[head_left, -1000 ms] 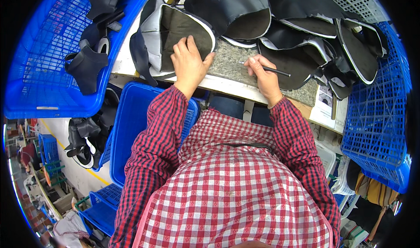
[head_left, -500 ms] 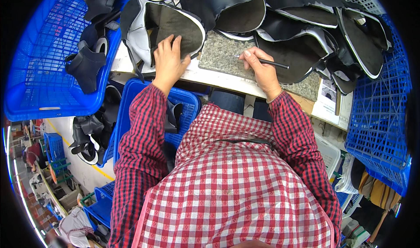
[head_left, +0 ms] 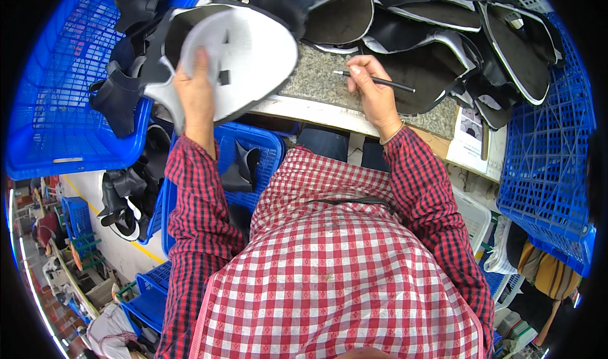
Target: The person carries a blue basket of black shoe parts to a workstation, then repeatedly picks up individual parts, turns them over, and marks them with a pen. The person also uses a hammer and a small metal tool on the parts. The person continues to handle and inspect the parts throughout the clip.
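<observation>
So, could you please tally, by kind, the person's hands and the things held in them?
Hands: 2 (left hand, right hand)
Black pen: 1, in the right hand
White-faced piece with dark edges: 1, in the left hand
Total: 4

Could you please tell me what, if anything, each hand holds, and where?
Left hand: a white-lined black piece, apparently by its left side; right hand: a black pen, near its tip.
</observation>
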`<state>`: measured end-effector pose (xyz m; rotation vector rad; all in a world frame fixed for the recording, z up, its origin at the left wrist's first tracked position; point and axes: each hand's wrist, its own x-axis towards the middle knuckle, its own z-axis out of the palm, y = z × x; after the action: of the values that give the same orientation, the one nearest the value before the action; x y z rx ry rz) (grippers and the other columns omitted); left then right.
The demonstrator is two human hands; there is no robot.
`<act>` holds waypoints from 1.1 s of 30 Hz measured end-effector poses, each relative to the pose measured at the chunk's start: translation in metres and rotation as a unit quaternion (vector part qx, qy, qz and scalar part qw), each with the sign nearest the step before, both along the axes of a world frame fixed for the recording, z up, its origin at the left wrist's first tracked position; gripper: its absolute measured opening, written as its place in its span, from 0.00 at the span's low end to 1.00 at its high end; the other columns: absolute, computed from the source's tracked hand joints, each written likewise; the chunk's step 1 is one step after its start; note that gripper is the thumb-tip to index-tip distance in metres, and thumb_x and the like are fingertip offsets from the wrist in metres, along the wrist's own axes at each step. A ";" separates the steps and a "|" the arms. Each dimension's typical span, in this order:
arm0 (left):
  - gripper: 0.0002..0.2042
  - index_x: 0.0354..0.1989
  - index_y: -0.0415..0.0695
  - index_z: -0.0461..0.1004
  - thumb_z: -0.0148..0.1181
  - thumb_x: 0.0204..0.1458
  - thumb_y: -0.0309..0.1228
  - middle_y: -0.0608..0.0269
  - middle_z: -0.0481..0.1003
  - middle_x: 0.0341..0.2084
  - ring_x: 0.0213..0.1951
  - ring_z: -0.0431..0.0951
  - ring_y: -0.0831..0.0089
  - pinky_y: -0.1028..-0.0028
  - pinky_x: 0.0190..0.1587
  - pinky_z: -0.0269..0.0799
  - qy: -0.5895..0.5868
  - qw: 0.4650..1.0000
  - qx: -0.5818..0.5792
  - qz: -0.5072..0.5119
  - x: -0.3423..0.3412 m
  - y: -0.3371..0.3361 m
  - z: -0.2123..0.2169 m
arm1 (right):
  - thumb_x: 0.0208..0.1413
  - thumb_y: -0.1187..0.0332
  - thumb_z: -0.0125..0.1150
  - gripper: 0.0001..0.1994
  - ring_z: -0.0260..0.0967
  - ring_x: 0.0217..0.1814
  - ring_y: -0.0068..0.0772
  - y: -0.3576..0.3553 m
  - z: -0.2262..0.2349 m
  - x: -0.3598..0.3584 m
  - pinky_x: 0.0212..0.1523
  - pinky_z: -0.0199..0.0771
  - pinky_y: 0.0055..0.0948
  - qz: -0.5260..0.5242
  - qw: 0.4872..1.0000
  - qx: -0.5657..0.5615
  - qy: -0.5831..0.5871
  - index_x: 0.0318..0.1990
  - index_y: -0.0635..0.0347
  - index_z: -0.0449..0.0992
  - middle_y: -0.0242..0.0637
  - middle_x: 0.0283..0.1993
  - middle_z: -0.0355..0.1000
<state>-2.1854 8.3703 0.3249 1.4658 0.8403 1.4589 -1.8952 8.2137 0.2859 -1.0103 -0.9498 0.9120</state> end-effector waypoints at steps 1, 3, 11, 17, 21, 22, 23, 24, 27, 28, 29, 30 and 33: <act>0.17 0.50 0.36 0.80 0.60 0.66 0.41 0.65 0.80 0.41 0.42 0.77 0.77 0.76 0.49 0.71 0.062 0.997 -0.035 0.000 0.005 -0.005 -0.008 | 0.68 0.65 0.59 0.08 0.65 0.32 0.16 0.002 -0.001 0.000 0.38 0.66 0.20 -0.004 0.999 0.024 0.037 0.45 0.61 0.73 0.26 0.31 0.69; 0.15 0.49 0.39 0.79 0.60 0.66 0.38 0.67 0.80 0.40 0.42 0.76 0.78 0.76 0.49 0.70 0.140 0.987 -0.037 -0.068 0.018 -0.014 -0.024 | 0.66 0.67 0.61 0.07 0.65 0.33 0.16 0.004 -0.002 0.001 0.39 0.66 0.20 -0.001 0.993 0.041 0.109 0.42 0.58 0.71 0.27 0.33 0.69; 0.23 0.55 0.48 0.77 0.70 0.52 0.42 0.54 0.76 0.55 0.62 0.73 0.54 0.48 0.66 0.61 0.426 0.884 0.173 -0.077 0.066 -0.045 -0.039 | 0.63 0.67 0.67 0.11 0.58 0.32 0.10 0.006 -0.002 -0.009 0.34 0.59 0.16 0.005 0.977 -0.025 -0.212 0.34 0.57 0.69 0.21 0.29 0.65; 0.30 0.60 0.51 0.76 0.71 0.48 0.49 0.64 0.70 0.54 0.63 0.64 0.61 0.40 0.65 0.54 0.479 0.852 0.207 -0.044 0.076 -0.059 -0.037 | 0.63 0.67 0.67 0.11 0.59 0.31 0.12 0.007 0.000 -0.014 0.33 0.61 0.18 -0.003 0.965 -0.039 -0.258 0.32 0.59 0.70 0.22 0.29 0.66; 0.29 0.60 0.51 0.77 0.71 0.48 0.47 0.63 0.70 0.54 0.63 0.65 0.60 0.39 0.65 0.53 0.483 0.852 0.195 -0.059 0.076 -0.054 -0.038 | 0.61 0.66 0.68 0.12 0.60 0.28 0.16 0.008 -0.003 -0.017 0.30 0.62 0.22 -0.032 0.956 -0.040 -0.290 0.32 0.60 0.71 0.26 0.26 0.67; 0.30 0.60 0.52 0.77 0.72 0.48 0.47 0.62 0.71 0.55 0.62 0.65 0.60 0.43 0.66 0.54 0.491 0.848 0.190 -0.053 0.076 -0.054 -0.038 | 0.61 0.66 0.68 0.12 0.60 0.27 0.17 0.009 -0.004 -0.018 0.28 0.63 0.24 -0.041 0.954 -0.034 -0.294 0.32 0.61 0.71 0.27 0.24 0.67; 0.30 0.60 0.52 0.78 0.72 0.48 0.47 0.62 0.71 0.55 0.62 0.66 0.60 0.47 0.66 0.55 0.496 0.846 0.191 -0.049 0.076 -0.055 -0.037 | 0.61 0.66 0.69 0.12 0.61 0.26 0.18 0.010 -0.004 -0.019 0.28 0.63 0.25 -0.047 0.951 -0.038 -0.305 0.32 0.60 0.71 0.28 0.24 0.67; 0.30 0.60 0.52 0.78 0.72 0.48 0.47 0.62 0.71 0.55 0.62 0.67 0.60 0.52 0.66 0.56 0.500 0.843 0.193 -0.044 0.076 -0.056 -0.036 | 0.60 0.66 0.69 0.12 0.61 0.26 0.18 0.011 -0.005 -0.020 0.27 0.63 0.25 -0.051 0.947 -0.038 -0.314 0.32 0.60 0.71 0.29 0.24 0.68; 0.29 0.60 0.52 0.78 0.72 0.48 0.47 0.62 0.71 0.55 0.62 0.67 0.59 0.52 0.66 0.56 0.501 0.844 0.190 -0.040 0.077 -0.059 -0.033 | 0.60 0.65 0.69 0.12 0.63 0.25 0.20 0.011 -0.006 -0.019 0.27 0.65 0.26 -0.043 0.944 -0.032 -0.326 0.32 0.60 0.71 0.30 0.24 0.69; 0.29 0.60 0.52 0.78 0.72 0.48 0.47 0.62 0.71 0.55 0.62 0.67 0.59 0.53 0.66 0.56 0.496 0.846 0.190 -0.043 0.077 -0.060 -0.033 | 0.60 0.65 0.69 0.12 0.63 0.25 0.20 0.011 -0.007 -0.018 0.27 0.65 0.26 -0.042 0.944 -0.028 -0.326 0.32 0.59 0.72 0.30 0.24 0.69; 0.29 0.60 0.52 0.78 0.72 0.49 0.47 0.62 0.71 0.55 0.62 0.67 0.59 0.53 0.66 0.56 0.494 0.847 0.190 -0.044 0.077 -0.060 -0.033 | 0.60 0.64 0.69 0.12 0.63 0.25 0.20 0.011 -0.007 -0.017 0.27 0.65 0.27 -0.036 0.943 -0.035 -0.329 0.32 0.59 0.72 0.30 0.23 0.69; 0.29 0.60 0.52 0.78 0.72 0.49 0.47 0.62 0.71 0.55 0.62 0.67 0.59 0.53 0.66 0.56 0.494 0.847 0.190 -0.044 0.077 -0.059 -0.034 | 0.60 0.64 0.69 0.13 0.64 0.25 0.21 0.011 -0.008 -0.016 0.27 0.66 0.27 -0.036 0.942 -0.042 -0.330 0.32 0.59 0.72 0.31 0.23 0.70; 0.29 0.60 0.52 0.78 0.72 0.49 0.46 0.62 0.71 0.55 0.61 0.67 0.59 0.53 0.65 0.57 0.497 0.844 0.199 -0.036 0.076 -0.057 -0.040 | 0.59 0.63 0.69 0.13 0.64 0.25 0.21 0.011 -0.009 -0.015 0.28 0.67 0.27 -0.047 0.946 -0.048 -0.316 0.32 0.59 0.72 0.31 0.23 0.70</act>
<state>-2.1090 8.3130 0.2850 2.6185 1.0761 0.7482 -1.9103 8.2251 0.2773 -1.4629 -1.3829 0.5562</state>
